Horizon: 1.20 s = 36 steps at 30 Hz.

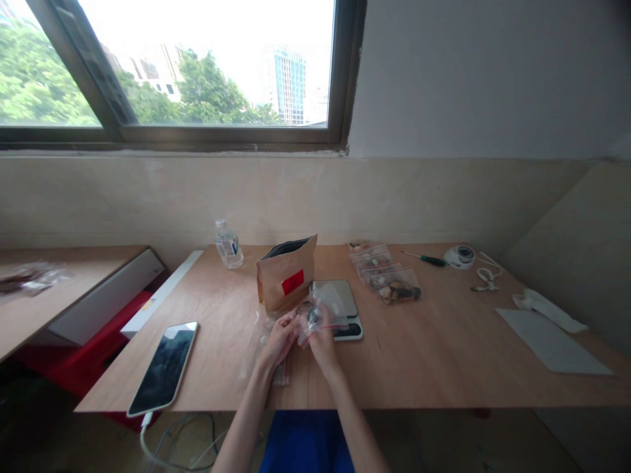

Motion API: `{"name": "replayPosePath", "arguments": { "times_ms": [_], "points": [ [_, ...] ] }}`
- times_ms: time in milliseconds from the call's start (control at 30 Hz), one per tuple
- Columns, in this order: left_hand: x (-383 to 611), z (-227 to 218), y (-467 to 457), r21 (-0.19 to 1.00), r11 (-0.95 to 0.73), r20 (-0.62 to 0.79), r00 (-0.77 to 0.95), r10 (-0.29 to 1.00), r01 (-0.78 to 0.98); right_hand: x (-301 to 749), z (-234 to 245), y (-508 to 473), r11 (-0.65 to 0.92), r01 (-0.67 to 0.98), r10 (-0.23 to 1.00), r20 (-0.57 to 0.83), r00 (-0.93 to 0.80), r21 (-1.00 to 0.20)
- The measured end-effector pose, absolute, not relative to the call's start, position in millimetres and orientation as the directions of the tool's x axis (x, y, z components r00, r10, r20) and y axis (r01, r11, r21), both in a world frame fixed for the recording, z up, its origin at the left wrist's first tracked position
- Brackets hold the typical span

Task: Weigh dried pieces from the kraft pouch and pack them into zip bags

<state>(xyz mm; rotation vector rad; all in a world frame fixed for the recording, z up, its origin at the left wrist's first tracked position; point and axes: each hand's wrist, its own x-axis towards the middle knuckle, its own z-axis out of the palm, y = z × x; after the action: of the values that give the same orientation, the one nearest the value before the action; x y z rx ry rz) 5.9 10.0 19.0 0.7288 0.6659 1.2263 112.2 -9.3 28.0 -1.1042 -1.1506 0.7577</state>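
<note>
Both my hands meet over the middle of the wooden table (444,355), just in front of a small kitchen scale (340,303). My left hand (280,340) and my right hand (321,340) pinch a small clear zip bag (314,320) with a red seal line and a few dark pieces inside. The bag is held up slightly above the table edge of the scale. An open brown paper pouch (286,274) with a red label stands right behind my hands. More empty clear bags (266,341) lie under my left wrist.
Several filled zip bags (387,272) lie behind the scale to the right. A water bottle (228,244) stands at the back left, a phone (165,366) on a cable at the front left. A green screwdriver (428,259), tape (459,256) and white sheets (552,341) are at the right.
</note>
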Motion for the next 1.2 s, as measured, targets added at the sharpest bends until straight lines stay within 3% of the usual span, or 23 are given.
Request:
{"name": "replayPosePath", "arguments": {
  "times_ms": [267, 667, 1000, 1200],
  "points": [
    [5.6, 15.0, 13.5, 0.836, 0.089, -0.069, 0.057, 0.996, -0.541, 98.5, 27.7, 0.1, 0.300, 0.046, 0.905, 0.299, 0.302, -0.953],
    [3.9, 21.2, 9.7, 0.750, 0.178, -0.075, 0.184, 0.980, -0.637, 114.3, 44.4, -0.3, 0.253, -0.039, 0.955, 0.243, 0.172, -0.967],
    [2.5, 18.4, 11.7, 0.709, 0.128, -0.081, 0.101, 0.992, -0.693, 112.2, 38.9, -2.8, 0.305, 0.192, 0.892, 0.351, 0.285, -0.933],
    [-0.8, 20.6, 15.1, 0.635, 0.133, -0.122, 0.071, 0.990, -0.761, 109.0, 45.5, -3.1, 0.216, -0.019, 0.921, 0.198, 0.336, -0.976]
  ]
}}
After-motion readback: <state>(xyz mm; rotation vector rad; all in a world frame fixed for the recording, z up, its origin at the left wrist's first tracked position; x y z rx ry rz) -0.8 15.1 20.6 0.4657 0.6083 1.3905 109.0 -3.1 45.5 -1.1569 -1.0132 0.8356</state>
